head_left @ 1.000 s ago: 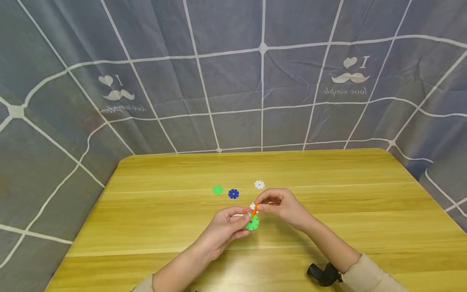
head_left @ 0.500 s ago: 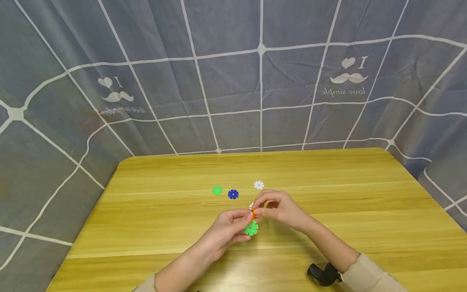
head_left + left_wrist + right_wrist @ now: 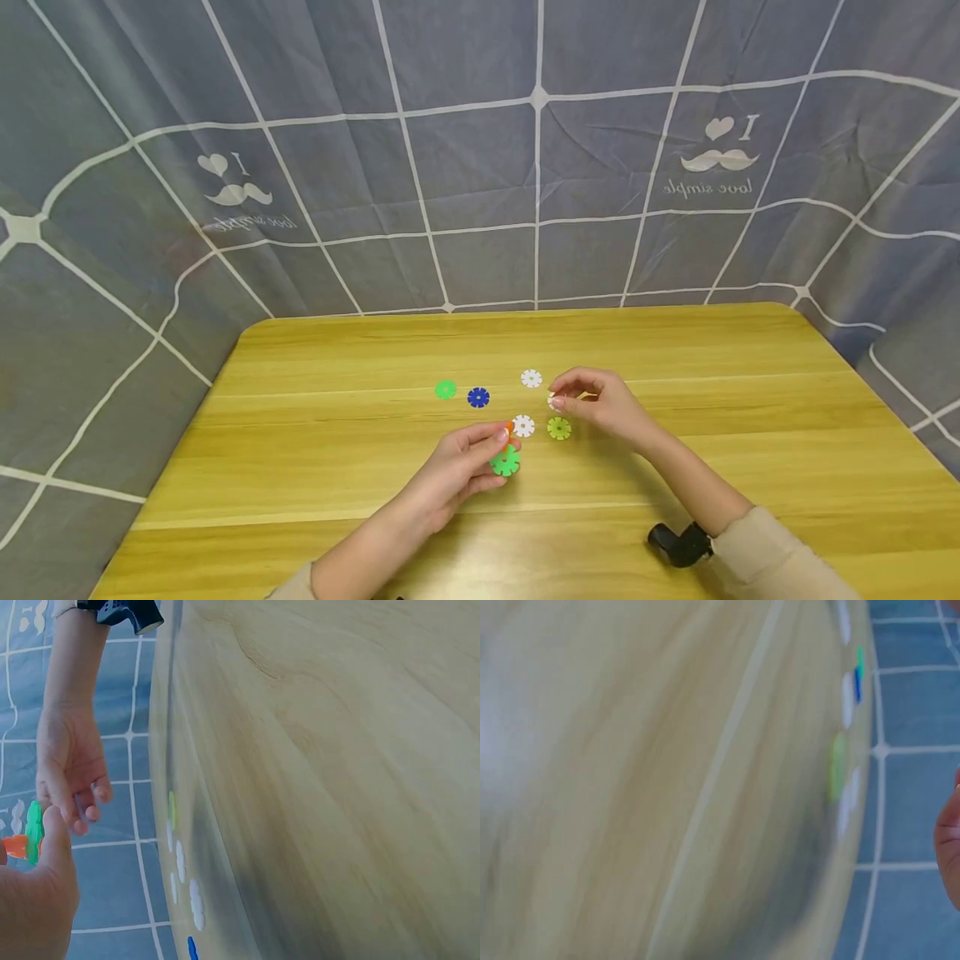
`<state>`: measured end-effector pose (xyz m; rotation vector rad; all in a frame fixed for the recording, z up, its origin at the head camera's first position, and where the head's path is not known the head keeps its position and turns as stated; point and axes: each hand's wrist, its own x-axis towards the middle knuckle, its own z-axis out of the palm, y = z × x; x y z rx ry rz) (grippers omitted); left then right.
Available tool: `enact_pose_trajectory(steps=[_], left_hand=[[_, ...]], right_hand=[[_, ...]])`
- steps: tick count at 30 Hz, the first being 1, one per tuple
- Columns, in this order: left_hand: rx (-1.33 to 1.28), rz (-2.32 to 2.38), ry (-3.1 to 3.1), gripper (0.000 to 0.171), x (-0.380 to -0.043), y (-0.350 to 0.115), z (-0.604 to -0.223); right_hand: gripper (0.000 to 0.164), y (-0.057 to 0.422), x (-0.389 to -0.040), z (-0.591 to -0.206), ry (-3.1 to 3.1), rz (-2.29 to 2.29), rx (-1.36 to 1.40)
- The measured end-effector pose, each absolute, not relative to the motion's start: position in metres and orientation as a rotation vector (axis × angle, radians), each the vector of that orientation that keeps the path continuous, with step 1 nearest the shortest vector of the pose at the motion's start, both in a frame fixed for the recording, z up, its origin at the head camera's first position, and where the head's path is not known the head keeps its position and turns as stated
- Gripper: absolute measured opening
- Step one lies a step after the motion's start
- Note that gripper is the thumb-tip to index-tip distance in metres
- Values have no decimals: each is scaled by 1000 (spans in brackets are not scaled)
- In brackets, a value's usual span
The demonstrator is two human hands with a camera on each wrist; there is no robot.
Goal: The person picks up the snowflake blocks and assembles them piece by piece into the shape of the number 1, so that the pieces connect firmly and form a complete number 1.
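Note:
My left hand (image 3: 457,471) pinches a green notched plastic disc (image 3: 507,463) joined to an orange disc (image 3: 511,428) that stands crosswise to it. In the left wrist view the green disc (image 3: 34,832) shows edge-on, with the orange disc (image 3: 15,845) on its left. My right hand (image 3: 600,404) hovers over the table with fingers loosely bent and nothing visible between them. Its fingertips overlap a white disc (image 3: 552,402), partly hidden. Close by lie a yellow-green disc (image 3: 558,428) and another white disc (image 3: 523,426).
Farther back on the wooden table (image 3: 337,450) lie a green disc (image 3: 446,389), a blue disc (image 3: 478,397) and a white disc (image 3: 531,378). A black camera mount (image 3: 679,545) sits at the right wrist. A grey curtain with white lines (image 3: 480,200) hangs behind the table.
My right hand has let go of the orange disc and moved right and away from me, towards a white disc. The left hand has shifted slightly left with the joined discs.

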<state>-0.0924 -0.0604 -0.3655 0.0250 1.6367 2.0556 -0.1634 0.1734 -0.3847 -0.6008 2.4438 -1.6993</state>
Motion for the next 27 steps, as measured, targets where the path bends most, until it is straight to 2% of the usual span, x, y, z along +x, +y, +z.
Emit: enact_pose_trajectory(steps=[6, 15, 27], left_hand=[[35, 2059, 1660, 49, -93, -62, -367], [51, 2087, 1631, 48, -95, -64, -368], [53, 2106, 1603, 47, -94, -66, -371]], right_hand=[[25, 185, -179, -397, 2451, -1675, -521], [31, 190, -193, -404, 2479, -1402, -463], [29, 179, -201, -416, 2696, -1130, -393]])
